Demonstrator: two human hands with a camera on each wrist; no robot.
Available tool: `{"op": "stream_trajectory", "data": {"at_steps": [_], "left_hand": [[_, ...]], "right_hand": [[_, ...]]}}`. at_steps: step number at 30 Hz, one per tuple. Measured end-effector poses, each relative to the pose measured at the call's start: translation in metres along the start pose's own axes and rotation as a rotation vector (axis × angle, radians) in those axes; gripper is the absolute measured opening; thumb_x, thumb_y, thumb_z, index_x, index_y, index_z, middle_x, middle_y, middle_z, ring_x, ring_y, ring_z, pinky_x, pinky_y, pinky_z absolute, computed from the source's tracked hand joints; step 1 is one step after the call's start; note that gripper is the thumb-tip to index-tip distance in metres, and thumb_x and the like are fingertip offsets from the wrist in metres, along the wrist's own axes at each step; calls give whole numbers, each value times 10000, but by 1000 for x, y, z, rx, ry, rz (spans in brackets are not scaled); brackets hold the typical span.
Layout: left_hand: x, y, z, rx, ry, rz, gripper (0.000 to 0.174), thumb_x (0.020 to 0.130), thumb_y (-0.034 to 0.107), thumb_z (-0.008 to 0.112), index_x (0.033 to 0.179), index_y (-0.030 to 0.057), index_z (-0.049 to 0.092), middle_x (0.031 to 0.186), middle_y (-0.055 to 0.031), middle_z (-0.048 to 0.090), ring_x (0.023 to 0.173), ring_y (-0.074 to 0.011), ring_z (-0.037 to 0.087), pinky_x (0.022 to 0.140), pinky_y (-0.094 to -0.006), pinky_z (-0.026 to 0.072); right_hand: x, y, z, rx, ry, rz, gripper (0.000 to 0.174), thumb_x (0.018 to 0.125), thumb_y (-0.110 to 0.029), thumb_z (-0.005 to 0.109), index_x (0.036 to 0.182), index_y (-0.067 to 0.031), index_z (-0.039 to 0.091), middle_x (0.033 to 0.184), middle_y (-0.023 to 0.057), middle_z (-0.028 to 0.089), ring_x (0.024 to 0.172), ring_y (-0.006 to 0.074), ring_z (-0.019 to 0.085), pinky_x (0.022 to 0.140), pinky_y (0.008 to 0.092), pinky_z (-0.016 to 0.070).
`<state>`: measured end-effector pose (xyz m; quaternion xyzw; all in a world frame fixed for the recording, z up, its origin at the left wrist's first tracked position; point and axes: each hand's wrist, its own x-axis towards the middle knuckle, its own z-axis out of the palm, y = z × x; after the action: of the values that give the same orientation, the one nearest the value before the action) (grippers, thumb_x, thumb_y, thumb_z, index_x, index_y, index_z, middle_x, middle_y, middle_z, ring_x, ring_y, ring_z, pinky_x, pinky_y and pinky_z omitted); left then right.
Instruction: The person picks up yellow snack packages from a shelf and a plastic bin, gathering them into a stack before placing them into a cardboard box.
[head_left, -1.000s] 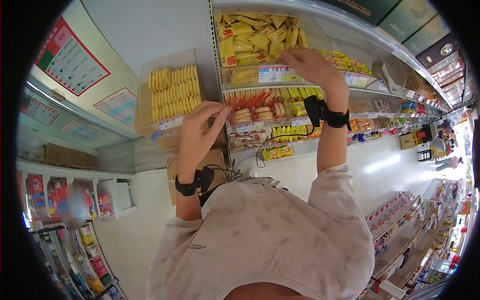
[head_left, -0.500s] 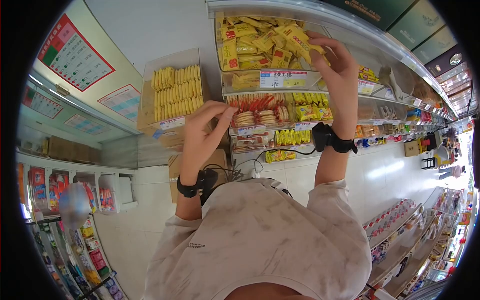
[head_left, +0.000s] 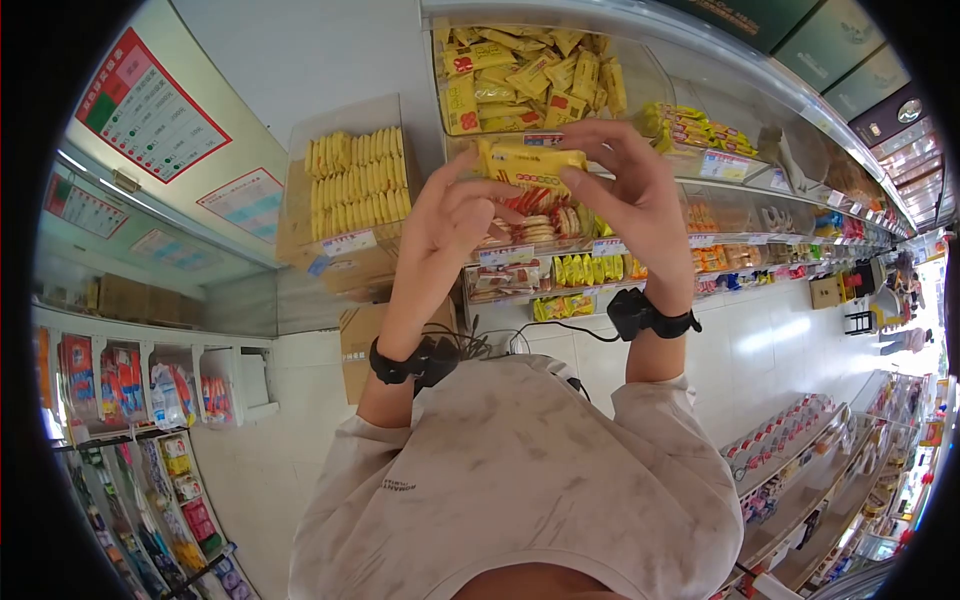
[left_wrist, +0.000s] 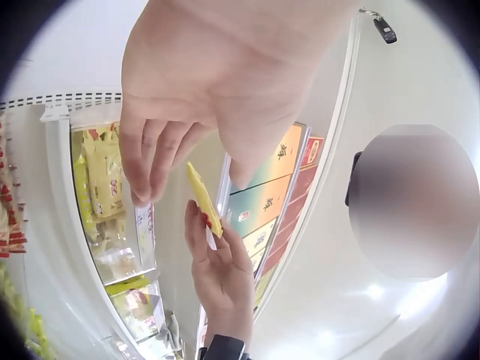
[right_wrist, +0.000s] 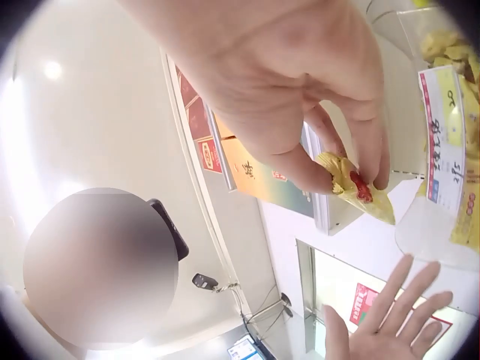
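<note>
A small yellow snack packet (head_left: 530, 162) with red print hangs in front of the shelves, pinched by its end between the thumb and fingers of my right hand (head_left: 640, 195). In the right wrist view a red mark shows on the crimped yellow wrapper (right_wrist: 360, 191). My left hand (head_left: 440, 225) is raised at the packet's other end. The right wrist view shows that left hand (right_wrist: 397, 322) with fingers spread and apart from the packet. Similar yellow packets (head_left: 520, 75) fill the clear bin behind.
A box of upright yellow packets (head_left: 355, 185) stands left of the shelving. Lower shelves carry red-and-clear packets of round biscuits (head_left: 535, 230) and yellow-green packs (head_left: 590, 268). Cables (head_left: 470, 342) hang near the carton (head_left: 365, 345). Boxes (head_left: 850, 50) sit on the top shelf.
My right hand has reached into the bin, picked out a yellow packet and brought it down and left. My left hand has moved up and right towards it.
</note>
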<state>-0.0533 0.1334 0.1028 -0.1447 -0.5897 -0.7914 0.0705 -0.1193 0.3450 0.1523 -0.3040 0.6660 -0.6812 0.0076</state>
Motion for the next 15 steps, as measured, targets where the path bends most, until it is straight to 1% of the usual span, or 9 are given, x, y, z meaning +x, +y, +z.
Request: {"op": "stream_trajectory", "data": {"at_steps": [3, 6, 9, 12, 15], "left_hand": [[2, -5, -1, -131, 56, -48, 543, 1082, 221, 513, 1514, -42, 314, 1178, -226, 670, 1036, -268, 695, 901, -370, 560], [4, -8, -5, -414, 43, -162, 494, 1105, 294, 457, 1459, -46, 395, 1167, -222, 672, 1005, -265, 711, 846, -326, 554], [0, -19, -12, -307, 55, -147, 417, 1092, 228, 497, 1409, -40, 449, 1160, -200, 681, 1019, -255, 714, 860, -316, 554], [-2, -29, -18, -220, 37, -139, 361, 1065, 142, 546, 1371, -38, 482, 1169, -177, 692, 1049, -236, 708, 894, -311, 550], [-4, -28, -9, -208, 137, -122, 375, 1039, 98, 585, 1374, -50, 503, 1185, -167, 699, 1100, -212, 686, 927, -312, 536]], "right_hand": [[1, 10, 1, -234, -74, -203, 365, 881, 83, 654, 1235, 11, 604, 1244, 115, 669, 1182, 212, 639, 1021, 353, 503], [-2, 9, 2, -353, -181, -236, 408, 837, 106, 636, 1227, -13, 629, 1219, 126, 688, 1171, 258, 655, 1046, 369, 483], [-3, 17, 1, -331, -203, -257, 433, 830, 113, 624, 1237, -32, 633, 1241, 133, 676, 1208, 286, 636, 1049, 383, 482], [1, 17, 4, -430, -138, -354, 422, 841, 112, 613, 1239, -26, 631, 1264, 135, 656, 1235, 279, 618, 1044, 375, 487], [1, 18, 15, -253, -14, -290, 418, 856, 117, 593, 1245, -31, 631, 1283, 138, 633, 1258, 281, 603, 1025, 365, 502]]}}
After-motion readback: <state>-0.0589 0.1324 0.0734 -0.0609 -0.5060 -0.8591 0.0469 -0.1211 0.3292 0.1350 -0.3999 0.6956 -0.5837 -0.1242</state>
